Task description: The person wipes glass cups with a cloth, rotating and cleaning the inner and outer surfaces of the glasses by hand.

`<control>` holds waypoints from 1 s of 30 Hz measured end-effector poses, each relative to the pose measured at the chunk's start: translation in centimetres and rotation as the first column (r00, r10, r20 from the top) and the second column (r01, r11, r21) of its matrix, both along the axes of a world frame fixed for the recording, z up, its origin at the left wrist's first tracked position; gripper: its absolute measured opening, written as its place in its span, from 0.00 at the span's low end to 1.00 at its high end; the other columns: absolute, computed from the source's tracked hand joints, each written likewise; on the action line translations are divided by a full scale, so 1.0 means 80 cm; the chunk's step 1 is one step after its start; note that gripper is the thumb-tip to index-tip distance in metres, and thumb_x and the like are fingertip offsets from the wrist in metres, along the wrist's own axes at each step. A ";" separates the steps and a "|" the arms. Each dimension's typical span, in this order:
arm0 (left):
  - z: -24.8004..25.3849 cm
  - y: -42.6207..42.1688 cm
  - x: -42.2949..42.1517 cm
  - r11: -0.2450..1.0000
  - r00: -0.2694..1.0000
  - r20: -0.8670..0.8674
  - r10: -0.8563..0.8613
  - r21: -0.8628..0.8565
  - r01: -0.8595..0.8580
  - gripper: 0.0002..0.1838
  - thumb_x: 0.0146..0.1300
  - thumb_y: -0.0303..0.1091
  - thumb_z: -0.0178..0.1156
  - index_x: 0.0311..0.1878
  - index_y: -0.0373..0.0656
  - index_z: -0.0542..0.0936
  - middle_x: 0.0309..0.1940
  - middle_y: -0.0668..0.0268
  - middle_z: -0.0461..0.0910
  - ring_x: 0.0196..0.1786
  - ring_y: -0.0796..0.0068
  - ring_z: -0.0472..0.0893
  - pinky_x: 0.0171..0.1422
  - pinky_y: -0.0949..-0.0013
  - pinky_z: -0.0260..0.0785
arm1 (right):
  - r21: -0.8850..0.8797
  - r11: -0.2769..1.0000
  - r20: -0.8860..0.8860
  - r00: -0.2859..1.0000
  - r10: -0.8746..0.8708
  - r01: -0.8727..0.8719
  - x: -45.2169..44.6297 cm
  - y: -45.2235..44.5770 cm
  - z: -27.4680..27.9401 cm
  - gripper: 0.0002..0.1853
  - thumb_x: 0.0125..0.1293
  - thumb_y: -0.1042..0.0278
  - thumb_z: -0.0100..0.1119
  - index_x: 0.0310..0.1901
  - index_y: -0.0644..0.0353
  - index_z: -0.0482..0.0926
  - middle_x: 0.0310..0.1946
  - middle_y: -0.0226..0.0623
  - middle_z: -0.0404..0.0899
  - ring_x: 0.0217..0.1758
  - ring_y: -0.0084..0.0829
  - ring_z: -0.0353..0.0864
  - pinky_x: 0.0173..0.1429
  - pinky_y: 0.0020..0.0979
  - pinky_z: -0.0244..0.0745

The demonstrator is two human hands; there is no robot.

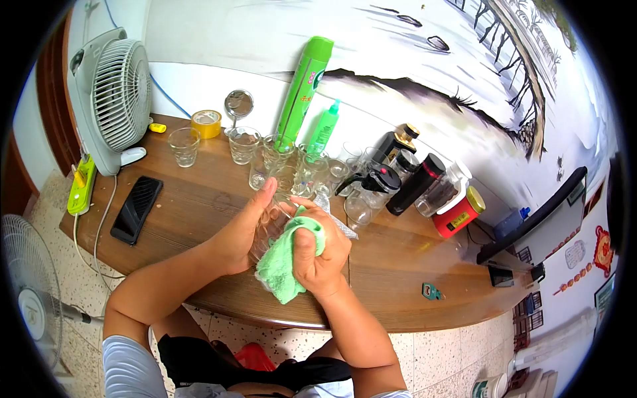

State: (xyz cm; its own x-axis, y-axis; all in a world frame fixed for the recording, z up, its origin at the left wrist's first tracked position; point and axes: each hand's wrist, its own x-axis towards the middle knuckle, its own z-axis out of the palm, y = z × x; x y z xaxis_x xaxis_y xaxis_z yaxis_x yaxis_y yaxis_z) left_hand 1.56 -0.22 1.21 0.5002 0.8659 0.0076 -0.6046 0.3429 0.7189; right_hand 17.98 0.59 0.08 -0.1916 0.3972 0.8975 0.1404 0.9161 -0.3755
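Note:
Above the table's front edge, my left hand (240,232) is wrapped round a clear drinking glass (267,227). A light green cloth (284,264) is gripped in my right hand (325,249), its thumb pressing on the folds. The cloth lies against the glass and hides much of it. Just beyond my hands stands a cluster of clear glasses (285,176). Two more glasses are apart to the left, one glass (184,147) and another glass (244,146). A crumpled clear plastic piece (345,229) lies beside my right hand.
The wooden table (411,265) holds a phone (137,209), a fan (116,96), yellow tape (206,124), a small mirror (238,104), a green spray can (305,93), a green bottle (324,129), a glass pitcher (366,199), a black flask (416,184) and a red jar (459,212).

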 end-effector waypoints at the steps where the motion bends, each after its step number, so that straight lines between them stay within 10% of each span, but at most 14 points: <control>1: 0.001 -0.001 0.000 1.000 1.000 0.008 -0.018 -0.022 0.018 0.39 0.79 0.75 0.43 0.56 0.44 0.82 0.50 0.62 0.87 0.52 0.70 0.87 0.62 0.61 0.81 | -0.047 0.999 -0.053 0.998 0.018 -0.021 0.000 -0.003 0.001 0.11 0.80 0.65 0.64 0.46 0.66 0.82 0.47 0.45 0.91 0.44 0.40 0.89 0.64 0.46 0.83; 5: -0.006 0.004 0.003 0.989 0.997 0.077 0.003 -0.145 0.009 0.38 0.78 0.74 0.47 0.57 0.44 0.83 0.50 0.62 0.87 0.52 0.69 0.87 0.65 0.59 0.80 | -0.322 0.937 -0.269 0.962 0.049 -0.138 -0.003 -0.009 0.003 0.18 0.86 0.60 0.54 0.45 0.69 0.83 0.43 0.44 0.88 0.46 0.39 0.89 0.58 0.39 0.82; 11: -0.008 0.011 -0.016 0.988 0.995 0.094 0.020 -0.153 -0.005 0.40 0.75 0.74 0.53 0.62 0.41 0.82 0.54 0.61 0.87 0.54 0.66 0.87 0.63 0.60 0.80 | 0.017 0.999 0.034 0.999 -0.038 0.037 -0.027 -0.017 0.003 0.52 0.53 0.55 0.87 0.73 0.62 0.61 0.61 0.50 0.75 0.69 0.53 0.69 0.75 0.52 0.66; 20: -0.025 0.017 -0.006 0.994 0.979 -0.174 0.103 0.061 -0.094 0.47 0.78 0.77 0.42 0.56 0.33 0.84 0.48 0.57 0.88 0.51 0.67 0.88 0.61 0.62 0.80 | -0.046 0.994 -0.044 0.994 -0.100 0.098 -0.003 -0.005 0.004 0.10 0.82 0.67 0.59 0.47 0.66 0.82 0.40 0.47 0.83 0.40 0.41 0.83 0.48 0.37 0.81; 27: 0.006 -0.007 0.007 0.998 0.999 -0.003 0.036 0.053 -0.036 0.42 0.80 0.76 0.39 0.64 0.43 0.77 0.58 0.61 0.85 0.59 0.69 0.85 0.66 0.60 0.80 | -0.228 0.949 -0.060 0.969 -0.238 0.219 0.004 -0.013 0.008 0.13 0.84 0.63 0.59 0.54 0.66 0.82 0.46 0.44 0.86 0.46 0.35 0.87 0.51 0.37 0.81; 30: -0.005 -0.005 0.005 0.987 0.996 0.022 0.086 0.133 -0.088 0.41 0.78 0.77 0.39 0.61 0.46 0.76 0.58 0.62 0.84 0.61 0.68 0.84 0.68 0.58 0.78 | -0.323 0.940 -0.346 0.938 -0.009 -0.111 -0.013 -0.003 -0.002 0.29 0.80 0.57 0.65 0.72 0.66 0.68 0.60 0.47 0.81 0.57 0.36 0.85 0.64 0.40 0.79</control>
State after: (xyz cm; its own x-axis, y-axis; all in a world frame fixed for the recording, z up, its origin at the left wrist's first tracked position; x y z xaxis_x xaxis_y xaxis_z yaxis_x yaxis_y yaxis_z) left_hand 1.98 -0.58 0.81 0.4220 0.8967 0.1334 -0.6398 0.1904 0.7446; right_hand 16.90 0.39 -0.09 0.0710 0.6813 0.7285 -0.0930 0.7317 -0.6753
